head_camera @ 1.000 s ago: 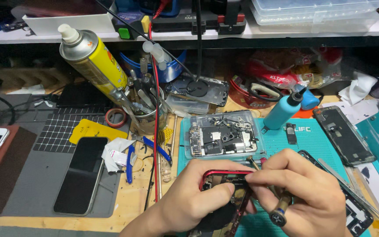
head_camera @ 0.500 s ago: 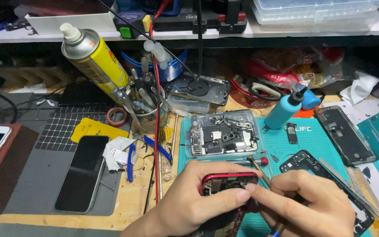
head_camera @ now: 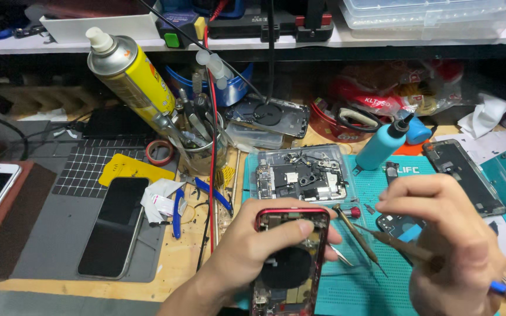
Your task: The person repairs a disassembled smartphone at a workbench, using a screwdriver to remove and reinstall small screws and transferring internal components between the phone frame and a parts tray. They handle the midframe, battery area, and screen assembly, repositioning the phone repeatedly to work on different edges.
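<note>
So the left hand (head_camera: 259,248) grips the gutted red phone (head_camera: 291,257) at bottom centre, right hand (head_camera: 446,234) pinches a screwdriver (head_camera: 405,248) beside it, boards sit out in the clear tray (head_camera: 300,175), looks mid-teardown.

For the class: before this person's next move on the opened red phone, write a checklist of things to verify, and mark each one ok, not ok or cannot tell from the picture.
1. Red phone frame held steady: ok, the left hand grips it with the thumb across its top.
2. Tool in hand: ok, the right hand holds a thin screwdriver, tip pointing towards the phone.
3. Tip seated on a screw: not ok, it sits off the frame, over the green mat.
4. Removed parts contained: ok, small pieces lie in the clear tray.
5. Loose screwdriver clear of the work: not ok, it lies right beside the frame.
6. Screws all out: cannot tell.
</note>
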Available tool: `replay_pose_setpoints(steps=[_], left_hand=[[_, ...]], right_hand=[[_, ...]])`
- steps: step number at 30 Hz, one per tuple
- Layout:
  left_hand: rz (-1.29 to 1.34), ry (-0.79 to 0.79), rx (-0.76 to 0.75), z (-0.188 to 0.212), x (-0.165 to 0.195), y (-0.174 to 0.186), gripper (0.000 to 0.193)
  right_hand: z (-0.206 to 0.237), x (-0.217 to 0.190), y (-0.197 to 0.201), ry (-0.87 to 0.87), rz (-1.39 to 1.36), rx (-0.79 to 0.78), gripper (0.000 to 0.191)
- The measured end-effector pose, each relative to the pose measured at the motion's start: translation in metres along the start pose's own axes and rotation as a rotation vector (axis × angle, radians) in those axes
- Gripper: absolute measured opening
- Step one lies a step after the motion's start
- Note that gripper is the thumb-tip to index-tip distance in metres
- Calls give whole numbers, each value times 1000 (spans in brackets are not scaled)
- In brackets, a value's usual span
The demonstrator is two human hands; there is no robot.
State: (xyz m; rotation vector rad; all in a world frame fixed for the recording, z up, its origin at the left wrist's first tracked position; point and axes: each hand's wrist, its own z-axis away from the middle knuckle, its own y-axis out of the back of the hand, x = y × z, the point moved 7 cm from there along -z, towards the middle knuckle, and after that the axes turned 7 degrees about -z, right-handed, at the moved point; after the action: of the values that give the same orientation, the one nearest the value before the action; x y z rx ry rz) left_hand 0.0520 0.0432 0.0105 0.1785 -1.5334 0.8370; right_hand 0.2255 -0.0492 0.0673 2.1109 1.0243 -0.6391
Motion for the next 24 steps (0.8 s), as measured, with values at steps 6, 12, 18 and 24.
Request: replay_pose_setpoints(steps=[6,12,18,24], left_hand=[[243,20,120,-16,-10,16,32],[215,-93,186,-26,-6,19,33],[169,-160,161,-29,-3,11,32],[159,-210,128,-28,-3,5,30]], right_hand=[[-10,18,-6,-325,-431,54,4],[-28,6,-20,-308,-279,137,31],[-27,-24,-29,110,-122,204,76],[-20,-29,-30,251,-81,141,73]])
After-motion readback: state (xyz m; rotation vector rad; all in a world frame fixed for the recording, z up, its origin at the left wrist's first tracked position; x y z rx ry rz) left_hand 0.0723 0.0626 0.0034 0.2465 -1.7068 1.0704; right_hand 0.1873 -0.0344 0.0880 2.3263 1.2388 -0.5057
